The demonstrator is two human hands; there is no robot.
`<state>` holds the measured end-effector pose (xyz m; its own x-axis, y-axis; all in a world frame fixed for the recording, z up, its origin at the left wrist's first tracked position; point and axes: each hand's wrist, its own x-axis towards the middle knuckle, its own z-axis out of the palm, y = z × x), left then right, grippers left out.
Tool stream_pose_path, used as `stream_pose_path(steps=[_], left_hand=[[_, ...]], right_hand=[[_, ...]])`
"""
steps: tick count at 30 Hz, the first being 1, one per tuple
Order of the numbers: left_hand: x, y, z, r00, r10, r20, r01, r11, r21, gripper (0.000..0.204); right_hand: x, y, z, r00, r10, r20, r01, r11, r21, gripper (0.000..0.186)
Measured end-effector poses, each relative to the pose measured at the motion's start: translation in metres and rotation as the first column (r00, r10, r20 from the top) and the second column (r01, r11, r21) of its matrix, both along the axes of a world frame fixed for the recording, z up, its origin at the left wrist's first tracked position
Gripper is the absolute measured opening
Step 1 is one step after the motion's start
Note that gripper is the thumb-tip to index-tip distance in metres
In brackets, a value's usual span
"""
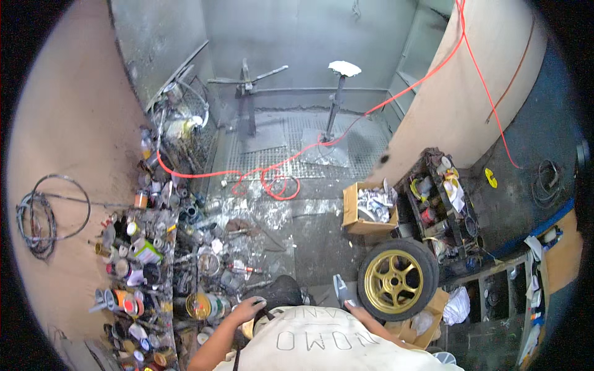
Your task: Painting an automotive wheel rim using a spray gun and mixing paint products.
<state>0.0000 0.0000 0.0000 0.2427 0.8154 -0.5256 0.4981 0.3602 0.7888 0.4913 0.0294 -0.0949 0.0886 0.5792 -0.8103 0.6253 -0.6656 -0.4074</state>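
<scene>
- From where I stand, the person in the cream, hand-lettered top (309, 346) leans over the cluttered dark floor (322, 238), one arm to either side of the body
- The bare left hand (249, 307) has its fingers curled over, just beside a yellow-topped round can (198, 306) and a black, soft-looking heap (281, 290); I cannot tell whether it grasps anything
- The bare right hand (351, 304), partly covered by the top, is at the near end of a pale grey, elongated object (340, 289); I cannot tell if the fingers grip it or merely pass in front
- That grey object lies between the black heap and the black rubber tyre (431, 269), nearer the tyre
- The tyre sits right round a gold, spoked metal wheel (396, 284), so those two are already together; the wheel is just beside the right hand
- Beyond it is an open brown cardboard box (362, 226) with crumpled grey-white stuff (375, 201) inside
- As for progress, the work looks under way to me, with tins and tools spread about; nothing plainly finished shows near either hand, so how much is left I cannot judge
</scene>
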Motion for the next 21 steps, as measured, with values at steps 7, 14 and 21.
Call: stream_pose_path(steps=[7, 14, 21], left_hand=[[0.031, 0.147, -0.042, 0.757, 0.503, 0.417, -0.368, 0.856, -0.363, 0.052], [0.072, 0.462, -0.064, 0.548, 0.730, 0.408, -0.196, 0.586, -0.786, 0.097], [0.105, 0.662, -0.001, 0.338, 0.681, 0.650, -0.074, 0.707, -0.703, 0.090]], right_hand=[[-0.022, 0.192, 0.181, 0.867, 0.425, 0.259, -0.475, 0.862, 0.176, 0.099], [-0.082, 0.432, 0.387, 0.424, 0.772, 0.473, -0.904, 0.325, 0.279, 0.074], [-0.118, 0.555, 0.529, 0.151, 0.624, 0.767, -0.836, -0.333, 0.436, 0.071]])
